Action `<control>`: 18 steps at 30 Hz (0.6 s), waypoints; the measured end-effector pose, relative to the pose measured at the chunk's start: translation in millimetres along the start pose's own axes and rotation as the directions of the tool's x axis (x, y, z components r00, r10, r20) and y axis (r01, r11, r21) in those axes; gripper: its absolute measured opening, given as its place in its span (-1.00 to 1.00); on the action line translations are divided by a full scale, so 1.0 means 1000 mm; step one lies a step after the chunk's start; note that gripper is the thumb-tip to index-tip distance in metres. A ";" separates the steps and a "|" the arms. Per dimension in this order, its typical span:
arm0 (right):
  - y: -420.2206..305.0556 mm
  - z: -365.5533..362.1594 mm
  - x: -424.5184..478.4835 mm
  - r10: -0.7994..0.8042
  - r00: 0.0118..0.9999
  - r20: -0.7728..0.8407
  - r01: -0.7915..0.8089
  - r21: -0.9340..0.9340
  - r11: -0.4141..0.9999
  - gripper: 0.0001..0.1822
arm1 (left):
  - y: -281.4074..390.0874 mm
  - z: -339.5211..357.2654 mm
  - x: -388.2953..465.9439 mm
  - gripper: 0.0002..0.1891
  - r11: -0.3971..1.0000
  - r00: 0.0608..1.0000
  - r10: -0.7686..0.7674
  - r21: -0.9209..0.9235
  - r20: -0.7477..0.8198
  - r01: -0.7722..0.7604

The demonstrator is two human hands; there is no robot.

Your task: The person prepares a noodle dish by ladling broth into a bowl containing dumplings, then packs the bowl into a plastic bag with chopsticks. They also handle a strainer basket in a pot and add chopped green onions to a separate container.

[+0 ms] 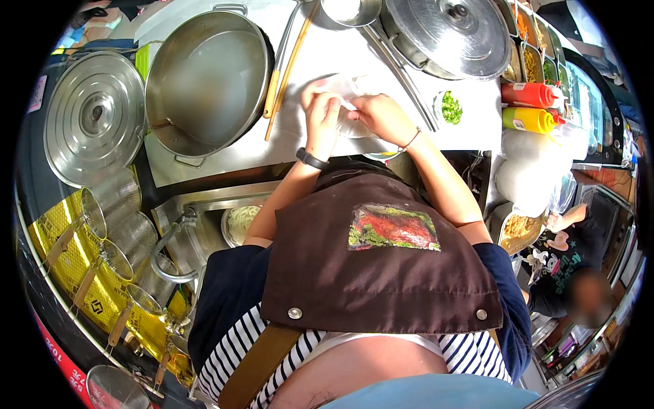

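Over the white counter, my left hand and my right hand both hold a thin, clear plastic bag, one at each side of its gathered upper part. The fingers of both hands are bent on the film. Pale contents show faintly through the bag, too washed out by glare to name. A small bowl of chopped green onion sits to the right of my right hand. Left of my left hand lie a wooden stick and a wooden-handled utensil.
A large steel pot of cloudy liquid stands at left, a lidded pot at upper right. Squeeze bottles line the right edge. Mesh noodle strainers hang lower left. Another person is at the right.
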State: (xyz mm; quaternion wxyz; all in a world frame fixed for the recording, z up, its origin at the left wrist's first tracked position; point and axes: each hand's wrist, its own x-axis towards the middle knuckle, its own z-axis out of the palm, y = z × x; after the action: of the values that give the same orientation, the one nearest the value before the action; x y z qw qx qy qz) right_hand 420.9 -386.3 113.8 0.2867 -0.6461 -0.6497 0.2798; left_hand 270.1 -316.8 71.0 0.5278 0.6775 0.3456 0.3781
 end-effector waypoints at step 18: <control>-0.034 0.007 0.010 0.252 0.968 0.001 -0.236 0.351 0.906 -0.78 | 0.007 0.004 -0.032 -0.41 0.655 0.751 -0.523 -0.374 0.403 0.656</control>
State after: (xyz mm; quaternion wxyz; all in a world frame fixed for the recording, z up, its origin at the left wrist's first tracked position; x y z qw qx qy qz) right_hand 393.0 -376.9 134.0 0.3738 -0.6673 -0.4974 0.4095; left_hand 259.1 -348.0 72.4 0.8173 0.4114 0.3672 0.1671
